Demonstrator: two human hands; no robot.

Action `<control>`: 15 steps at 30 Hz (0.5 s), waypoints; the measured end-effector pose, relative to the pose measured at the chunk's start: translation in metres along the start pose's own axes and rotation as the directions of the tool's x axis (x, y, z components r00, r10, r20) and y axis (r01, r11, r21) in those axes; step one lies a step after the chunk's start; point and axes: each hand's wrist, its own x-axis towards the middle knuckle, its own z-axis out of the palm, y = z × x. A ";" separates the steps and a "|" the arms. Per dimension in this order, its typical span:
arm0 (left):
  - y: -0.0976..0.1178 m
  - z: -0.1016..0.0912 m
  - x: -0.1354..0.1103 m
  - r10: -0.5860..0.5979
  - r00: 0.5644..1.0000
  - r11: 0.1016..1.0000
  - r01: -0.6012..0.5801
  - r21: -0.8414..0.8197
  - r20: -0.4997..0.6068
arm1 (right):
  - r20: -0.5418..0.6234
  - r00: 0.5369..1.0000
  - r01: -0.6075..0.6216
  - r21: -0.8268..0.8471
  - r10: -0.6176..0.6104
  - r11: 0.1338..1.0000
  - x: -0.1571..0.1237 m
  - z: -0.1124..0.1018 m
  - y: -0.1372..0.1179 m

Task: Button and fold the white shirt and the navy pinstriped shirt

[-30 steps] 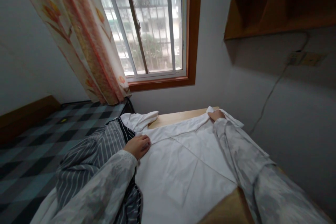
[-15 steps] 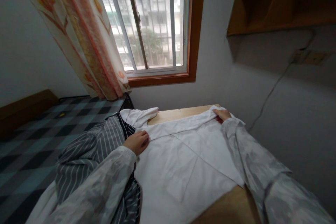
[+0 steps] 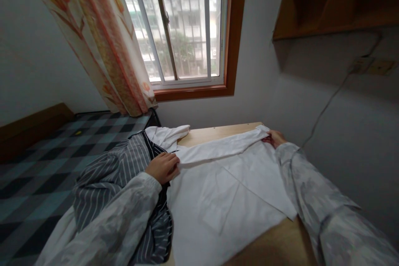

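Note:
A white shirt [image 3: 224, 199] lies spread over a wooden table, with a faint pocket-like outline showing through the cloth. A long narrow strip of it runs across the top, from one hand to the other. My left hand [image 3: 163, 167] has its fingers curled down on the strip's left end. At the far right corner, my right hand [image 3: 276, 138] pinches the other end of the strip. Beside my left hand and partly under my left forearm, a crumpled grey striped garment [image 3: 115, 170] with a dark striped edge overlaps the table's left side.
Pale wood of the table [image 3: 215, 131] shows along the back edge and at the front right. On the left is a bed with a checked cover [image 3: 34, 162]. A curtain [image 3: 102, 41] hangs by the window. A wall shelf [image 3: 314, 4] and a cable [image 3: 324, 112] are on the right.
My right hand has moved slightly right with its end of the strip, which now looks straighter and flatter. My left hand stays on the left end. The view has shifted a little.

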 end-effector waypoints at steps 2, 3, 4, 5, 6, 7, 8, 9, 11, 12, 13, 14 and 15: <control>0.004 -0.001 -0.001 0.074 0.997 0.996 -0.073 -0.045 0.018 | -0.024 0.998 -0.060 0.077 0.062 0.995 0.000 -0.002 0.000; 0.006 -0.002 -0.002 0.098 0.995 0.994 -0.097 -0.057 0.026 | -0.034 0.995 -0.084 0.119 0.089 0.989 0.000 -0.002 0.001; 0.009 -0.004 -0.002 0.116 0.993 0.991 -0.114 -0.063 0.032 | -0.042 0.994 -0.098 0.152 0.105 0.984 0.000 -0.001 0.001; 0.012 -0.005 -0.002 0.132 0.990 0.989 -0.130 -0.065 0.038 | -0.047 0.992 -0.105 0.181 0.115 0.978 0.000 -0.001 0.002; 0.015 -0.007 -0.003 0.147 0.988 0.987 -0.144 -0.067 0.042 | -0.051 0.991 -0.107 0.206 0.120 0.973 0.001 0.000 0.003; 0.017 -0.010 -0.003 0.153 0.987 0.986 -0.149 -0.069 0.044 | -0.055 0.991 -0.106 0.225 0.121 0.969 0.001 0.001 0.004; 0.020 -0.013 -0.003 0.144 0.989 0.987 -0.141 -0.072 0.043 | -0.059 0.991 -0.103 0.241 0.120 0.965 0.000 0.001 0.005; 0.022 -0.016 -0.003 0.116 0.992 0.991 -0.113 -0.075 0.040 | -0.060 0.991 -0.099 0.252 0.117 0.963 0.000 0.001 0.006; 0.025 -0.021 -0.003 0.006 1.000 0.996 -0.004 -0.085 0.028 | -0.056 0.992 -0.091 0.265 0.110 0.960 -0.001 0.001 0.009; 0.026 -0.023 -0.003 -0.061 0.998 0.994 0.063 -0.088 0.026 | -0.051 0.993 -0.088 0.269 0.106 0.959 -0.001 0.001 0.010; 0.026 -0.025 -0.002 -0.124 0.992 0.988 0.126 -0.089 0.032 | -0.044 0.994 -0.086 0.271 0.102 0.959 -0.001 0.000 0.010; 0.027 -0.025 -0.002 -0.176 0.983 0.980 0.180 -0.088 0.048 | -0.036 0.995 -0.084 0.271 0.097 0.959 -0.001 0.000 0.011; 0.028 -0.025 -0.001 -0.217 0.974 0.971 0.223 -0.086 0.071 | -0.030 0.995 -0.082 0.270 0.093 0.959 -0.001 -0.001 0.012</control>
